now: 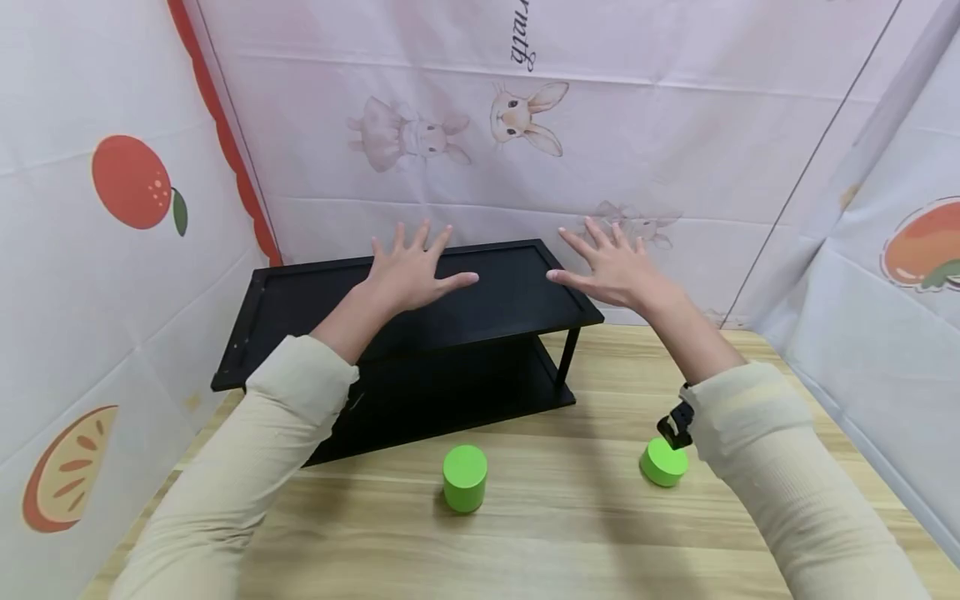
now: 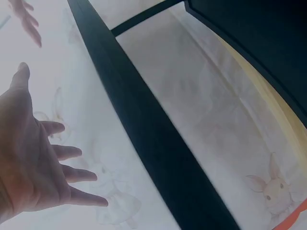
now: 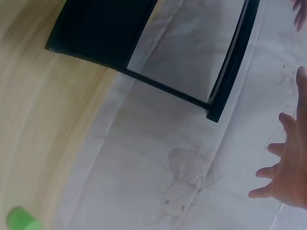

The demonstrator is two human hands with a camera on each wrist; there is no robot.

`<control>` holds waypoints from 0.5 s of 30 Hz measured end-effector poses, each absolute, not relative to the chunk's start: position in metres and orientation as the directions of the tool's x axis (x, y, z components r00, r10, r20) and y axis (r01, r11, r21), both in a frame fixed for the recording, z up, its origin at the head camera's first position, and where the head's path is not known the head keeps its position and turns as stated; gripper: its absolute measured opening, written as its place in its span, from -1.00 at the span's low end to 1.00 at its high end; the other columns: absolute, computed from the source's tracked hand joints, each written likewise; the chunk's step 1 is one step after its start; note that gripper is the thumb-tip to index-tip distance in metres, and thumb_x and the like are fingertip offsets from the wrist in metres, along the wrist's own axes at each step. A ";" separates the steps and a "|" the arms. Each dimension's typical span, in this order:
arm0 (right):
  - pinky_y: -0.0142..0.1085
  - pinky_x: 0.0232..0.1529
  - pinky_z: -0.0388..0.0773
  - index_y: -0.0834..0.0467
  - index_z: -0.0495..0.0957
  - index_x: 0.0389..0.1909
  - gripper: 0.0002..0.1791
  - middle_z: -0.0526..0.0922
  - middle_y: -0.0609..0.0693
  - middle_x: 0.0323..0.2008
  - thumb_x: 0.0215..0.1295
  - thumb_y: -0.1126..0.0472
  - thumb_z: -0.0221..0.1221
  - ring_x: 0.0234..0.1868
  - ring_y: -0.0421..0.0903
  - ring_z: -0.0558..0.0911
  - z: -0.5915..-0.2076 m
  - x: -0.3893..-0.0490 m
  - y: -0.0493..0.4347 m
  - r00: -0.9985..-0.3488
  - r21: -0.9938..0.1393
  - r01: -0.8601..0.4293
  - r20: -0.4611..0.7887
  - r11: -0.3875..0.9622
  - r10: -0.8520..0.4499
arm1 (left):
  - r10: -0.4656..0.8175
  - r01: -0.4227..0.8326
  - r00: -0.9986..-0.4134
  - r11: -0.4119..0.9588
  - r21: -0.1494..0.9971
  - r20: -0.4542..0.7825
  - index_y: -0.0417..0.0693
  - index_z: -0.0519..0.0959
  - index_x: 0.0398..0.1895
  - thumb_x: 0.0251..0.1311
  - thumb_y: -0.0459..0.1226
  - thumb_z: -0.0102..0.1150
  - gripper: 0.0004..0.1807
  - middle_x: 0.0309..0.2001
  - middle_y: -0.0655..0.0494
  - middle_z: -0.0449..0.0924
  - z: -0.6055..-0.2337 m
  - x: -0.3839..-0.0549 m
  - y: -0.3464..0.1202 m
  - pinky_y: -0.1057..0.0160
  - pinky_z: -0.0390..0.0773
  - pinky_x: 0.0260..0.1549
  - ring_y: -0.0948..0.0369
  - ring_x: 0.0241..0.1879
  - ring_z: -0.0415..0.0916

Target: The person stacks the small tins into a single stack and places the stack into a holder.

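Note:
Both hands are raised with fingers spread and hold nothing. My left hand (image 1: 405, 275) hovers above the black two-tier shelf (image 1: 330, 300), palm toward it. My right hand (image 1: 615, 271) is held out past the shelf's right end. In the left wrist view a gap shows between the left hand (image 2: 33, 153) and the shelf's top board (image 2: 134, 110); the right wrist view shows the right hand (image 3: 288, 158) apart from the shelf too. A taller green cylinder (image 1: 465, 478) stands on the table in front of the shelf. A shorter green cylinder (image 1: 664, 462) sits to the right, near my right sleeve.
The wood-grain table (image 1: 540, 500) is bounded by printed cloth walls at the back (image 1: 675, 150), left (image 1: 67, 275) and right (image 1: 885, 350). A slim black post (image 1: 567, 357) joins the shelf's boards at its right end. A small black object (image 1: 677, 423) is at my right cuff.

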State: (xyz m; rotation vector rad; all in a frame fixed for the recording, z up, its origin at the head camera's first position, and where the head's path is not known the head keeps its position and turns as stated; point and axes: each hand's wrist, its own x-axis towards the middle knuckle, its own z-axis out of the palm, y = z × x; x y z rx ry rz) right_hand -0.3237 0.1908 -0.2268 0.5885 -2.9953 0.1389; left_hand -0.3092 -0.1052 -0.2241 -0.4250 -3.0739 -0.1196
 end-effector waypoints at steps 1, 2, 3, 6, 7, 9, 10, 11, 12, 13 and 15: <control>0.34 0.14 -0.45 -0.16 -0.22 0.44 -0.07 -0.36 0.12 0.42 0.13 -0.52 -0.27 0.32 0.26 -0.42 -0.227 -0.323 0.190 -0.920 -0.071 -0.386 0.103 0.920 -0.379 | 0.276 0.279 -0.960 0.958 0.070 0.056 0.25 -0.38 0.43 -0.02 0.50 -0.45 0.02 0.42 -0.03 -0.48 -0.224 -0.307 -0.105 -0.38 -0.44 0.10 -0.17 0.32 -0.58; 0.33 0.14 -0.44 -0.16 -0.22 0.44 -0.07 -0.37 0.11 0.42 0.13 -0.52 -0.27 0.32 0.26 -0.42 -0.228 -0.321 0.190 -0.917 -0.068 -0.392 0.105 0.917 -0.384 | 0.282 0.286 -0.957 0.956 0.067 0.066 0.26 -0.38 0.43 -0.02 0.50 -0.45 0.02 0.43 -0.02 -0.48 -0.225 -0.304 -0.106 -0.37 -0.45 0.10 -0.16 0.32 -0.58; 0.33 0.15 -0.44 -0.17 -0.23 0.44 -0.08 -0.37 0.10 0.42 0.14 -0.51 -0.27 0.33 0.26 -0.42 -0.229 -0.320 0.190 -0.915 -0.064 -0.397 0.108 0.915 -0.390 | 0.289 0.294 -0.954 0.954 0.061 0.076 0.25 -0.37 0.43 -0.02 0.50 -0.45 0.02 0.42 -0.01 -0.48 -0.226 -0.301 -0.107 -0.37 -0.45 0.11 -0.16 0.32 -0.58; 0.30 0.16 -0.46 -0.18 -0.22 0.44 -0.09 -0.36 0.09 0.42 0.14 -0.50 -0.24 0.33 0.24 -0.42 -0.232 -0.316 0.189 -0.909 -0.062 -0.409 0.115 0.911 -0.400 | 0.307 0.313 -0.946 0.949 0.045 0.108 0.24 -0.34 0.44 -0.01 0.49 -0.45 0.01 0.43 -0.01 -0.46 -0.229 -0.293 -0.110 -0.35 -0.42 0.13 -0.13 0.33 -0.55; 0.30 0.17 -0.45 -0.18 -0.21 0.44 -0.09 -0.35 0.09 0.42 0.14 -0.50 -0.24 0.33 0.25 -0.41 -0.233 -0.315 0.189 -0.907 -0.058 -0.413 0.117 0.909 -0.404 | 0.312 0.318 -0.943 0.947 0.042 0.120 0.23 -0.33 0.44 -0.01 0.48 -0.44 0.01 0.43 0.00 -0.45 -0.231 -0.290 -0.112 -0.35 -0.41 0.13 -0.12 0.34 -0.54; 0.29 0.18 -0.43 -0.17 -0.19 0.44 -0.09 -0.33 0.08 0.42 0.14 -0.50 -0.23 0.33 0.26 -0.38 -0.236 -0.312 0.189 -0.904 -0.060 -0.418 0.121 0.906 -0.409 | 0.320 0.328 -0.936 0.944 0.031 0.147 0.21 -0.29 0.45 0.00 0.48 -0.42 0.01 0.43 -0.02 -0.42 -0.235 -0.285 -0.116 -0.34 -0.37 0.14 -0.12 0.35 -0.49; 0.28 0.18 -0.42 -0.17 -0.18 0.44 -0.08 -0.33 0.08 0.42 0.14 -0.50 -0.23 0.34 0.26 -0.37 -0.238 -0.311 0.189 -0.903 -0.059 -0.421 0.122 0.905 -0.412 | 0.321 0.330 -0.933 0.944 0.028 0.161 0.20 -0.27 0.45 0.01 0.48 -0.41 0.01 0.43 -0.02 -0.40 -0.236 -0.282 -0.118 -0.34 -0.36 0.15 -0.12 0.35 -0.46; 0.28 0.19 -0.42 -0.16 -0.17 0.44 -0.08 -0.32 0.09 0.42 0.14 -0.50 -0.23 0.34 0.27 -0.35 -0.239 -0.309 0.189 -0.901 -0.061 -0.426 0.124 0.903 -0.416 | 0.321 0.330 -0.931 0.944 0.025 0.173 0.19 -0.25 0.45 0.01 0.48 -0.41 0.01 0.43 -0.02 -0.38 -0.238 -0.279 -0.120 -0.33 -0.35 0.16 -0.12 0.36 -0.44; 0.28 0.19 -0.40 -0.15 -0.15 0.44 -0.08 -0.30 0.09 0.42 0.14 -0.50 -0.22 0.34 0.27 -0.33 -0.241 -0.308 0.189 -0.898 -0.063 -0.430 0.128 0.900 -0.420 | 0.322 0.332 -0.928 0.943 0.021 0.189 0.17 -0.22 0.46 0.01 0.47 -0.40 0.01 0.43 -0.03 -0.35 -0.240 -0.276 -0.122 -0.32 -0.35 0.16 -0.12 0.36 -0.42; 0.28 0.19 -0.39 -0.15 -0.14 0.44 -0.09 -0.29 0.10 0.42 0.14 -0.50 -0.22 0.34 0.28 -0.32 -0.242 -0.306 0.189 -0.895 -0.066 -0.437 0.133 0.897 -0.426 | 0.321 0.331 -0.925 0.944 0.016 0.203 0.17 -0.20 0.46 0.01 0.47 -0.39 0.01 0.43 -0.04 -0.33 -0.241 -0.273 -0.125 -0.31 -0.35 0.17 -0.13 0.36 -0.39; 0.28 0.20 -0.37 -0.14 -0.12 0.44 -0.09 -0.28 0.10 0.42 0.14 -0.49 -0.21 0.34 0.28 -0.30 -0.244 -0.303 0.189 -0.888 -0.069 -0.450 0.143 0.890 -0.438 | 0.320 0.331 -0.920 0.943 0.011 0.226 0.14 -0.16 0.46 0.03 0.46 -0.37 0.00 0.43 -0.06 -0.28 -0.245 -0.266 -0.130 -0.30 -0.34 0.18 -0.14 0.35 -0.35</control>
